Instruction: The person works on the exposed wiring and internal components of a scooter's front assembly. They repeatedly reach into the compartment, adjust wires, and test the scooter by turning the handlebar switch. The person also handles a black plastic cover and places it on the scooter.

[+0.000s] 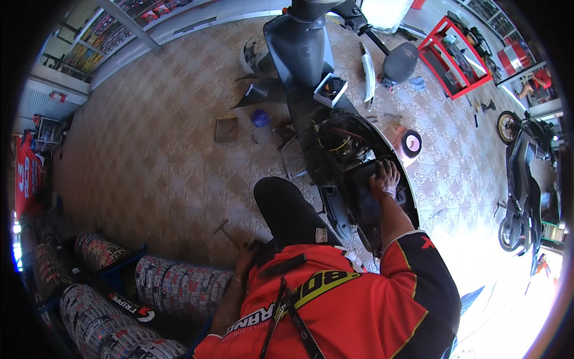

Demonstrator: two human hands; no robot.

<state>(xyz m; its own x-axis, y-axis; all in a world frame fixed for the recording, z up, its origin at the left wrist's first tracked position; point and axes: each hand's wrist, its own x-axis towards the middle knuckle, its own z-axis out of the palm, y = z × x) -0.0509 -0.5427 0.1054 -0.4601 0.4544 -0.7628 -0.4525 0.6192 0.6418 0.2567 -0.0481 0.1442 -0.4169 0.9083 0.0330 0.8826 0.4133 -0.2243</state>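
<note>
A partly stripped scooter (297, 51) stands in front of me, its inner frame and wiring uncovered. My right hand (385, 179) rests on the black plastic part (362, 179) in its open middle, fingers spread. Low on the left, by my thigh, my left hand (245, 254) is closed around a T-handle wrench (222, 228), whose crossbar points away from me. My body partly hides this hand. Ahead of the open section, a small white box (330, 90) with a dark round part sits on the scooter.
Wrapped tyres (179, 284) lie in racks at the lower left. Removed panels (367, 72), a seat (400, 63), a blue bowl (260, 118) and a pink-and-white round container (411, 143) are on the tiled floor. A red tool cart (455, 57) and another motorcycle (523, 179) stand at right.
</note>
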